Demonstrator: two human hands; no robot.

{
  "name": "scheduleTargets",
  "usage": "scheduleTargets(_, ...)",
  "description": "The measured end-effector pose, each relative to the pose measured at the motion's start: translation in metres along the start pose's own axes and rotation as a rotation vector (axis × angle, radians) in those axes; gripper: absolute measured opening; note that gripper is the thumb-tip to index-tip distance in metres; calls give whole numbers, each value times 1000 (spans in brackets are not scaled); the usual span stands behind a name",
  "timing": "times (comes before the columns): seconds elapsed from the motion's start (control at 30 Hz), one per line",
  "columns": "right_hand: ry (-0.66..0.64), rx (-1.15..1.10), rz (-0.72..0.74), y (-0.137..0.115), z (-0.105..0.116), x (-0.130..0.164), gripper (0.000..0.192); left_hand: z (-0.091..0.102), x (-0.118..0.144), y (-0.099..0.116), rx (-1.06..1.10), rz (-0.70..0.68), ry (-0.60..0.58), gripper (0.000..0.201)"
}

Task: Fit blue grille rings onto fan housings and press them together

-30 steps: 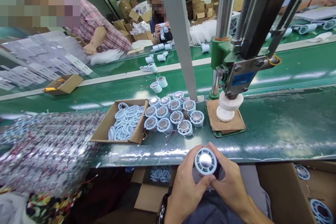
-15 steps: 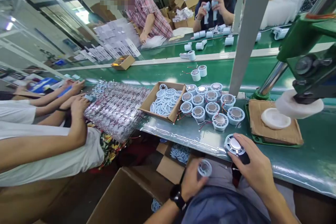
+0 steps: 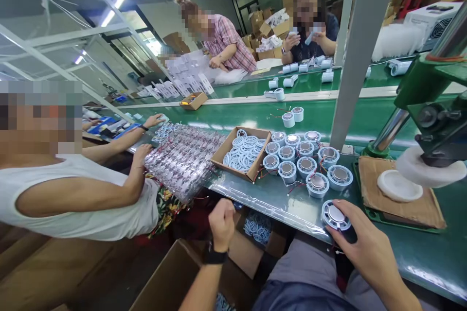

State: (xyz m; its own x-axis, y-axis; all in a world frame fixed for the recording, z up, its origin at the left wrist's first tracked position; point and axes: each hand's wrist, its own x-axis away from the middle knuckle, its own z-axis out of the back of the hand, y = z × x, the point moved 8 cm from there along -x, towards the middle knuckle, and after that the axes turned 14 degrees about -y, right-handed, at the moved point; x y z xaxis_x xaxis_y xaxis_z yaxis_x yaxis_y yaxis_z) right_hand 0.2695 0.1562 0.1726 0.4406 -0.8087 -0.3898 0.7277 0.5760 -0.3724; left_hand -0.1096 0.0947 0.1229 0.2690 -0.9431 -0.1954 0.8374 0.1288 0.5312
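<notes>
At the table's front edge, my right hand (image 3: 368,238) grips a round light-blue housing (image 3: 335,215) with a spoked ring and a silver disc on top. Thin wires hang below it. My left hand (image 3: 222,226), with a dark watch on its wrist, is raised over the floor boxes with fingers curled in; whatever they may hold is hidden. Several similar housings (image 3: 305,167) stand grouped just beyond my right hand. To their left, a cardboard box (image 3: 251,175) contains light-blue rings (image 3: 245,151).
A green press (image 3: 419,107) stands at right, its white pad above a white disc (image 3: 399,185) on cardboard. Left of the ring box lies a plastic-wrapped stack (image 3: 186,155), beside a seated co-worker (image 3: 91,194). An open carton (image 3: 171,277) stands below. A grey post (image 3: 359,58) rises from the table.
My left hand has moved left and upward, and the ring-like part in it no longer shows. My right hand keeps hold of the housing. The view has shifted; the co-worker's arm reaches forward.
</notes>
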Motion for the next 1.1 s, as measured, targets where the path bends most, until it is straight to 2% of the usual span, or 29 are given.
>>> scheduleTargets(0.1,5,-65,23,5,-3,2,36,47,-81,20,-71,-67,1,26)
scheduleTargets(0.17,3,-116,34,9,-6,6,34,60,-137,38,-117,-110,-43,32)
scheduleTargets(0.23,2,-157,37,12,-8,9,34,60,-181,57,-166,-147,-118,33)
scheduleTargets(0.33,10,-209,20,15,-8,11,35,55,-217,81,-232,-164,-197,36)
scheduleTargets(0.43,1,-268,-10,17,-5,11,36,60,-228,95,-280,-152,-205,34)
scheduleTargets(0.53,-35,-323,-19,14,-3,9,39,72,-215,109,-300,-164,-162,25)
scheduleTargets(0.6,-52,-352,-33,13,-1,8,40,73,-185,124,-290,-209,-125,22)
scheduleTargets(0.63,-49,-359,-48,13,0,8,40,68,-163,134,-273,-253,-120,23)
scheduleTargets(0.7,-27,-349,-86,15,3,11,39,37,-107,159,-221,-398,-224,20)
scheduleTargets(0.77,-3,-305,-119,18,7,17,37,-13,-43,191,-111,-663,-458,6)
scheduleTargets(0.8,3,-276,-129,20,9,20,36,-35,-19,202,-83,-711,-510,2)
scheduleTargets(0.83,6,-249,-133,21,11,24,37,-53,-5,208,-66,-700,-509,6)
scheduleTargets(0.87,6,-228,-136,22,13,28,37,-68,4,212,-58,-685,-506,11)
scheduleTargets(0.93,4,-210,-138,25,17,35,39,-86,6,212,-50,-623,-467,24)
scheduleTargets(1.03,4,-221,-133,28,21,42,39,-90,-4,203,-35,-574,-472,42)
scheduleTargets(1.1,7,-231,-128,29,22,44,39,-88,-6,196,-18,-576,-510,44)
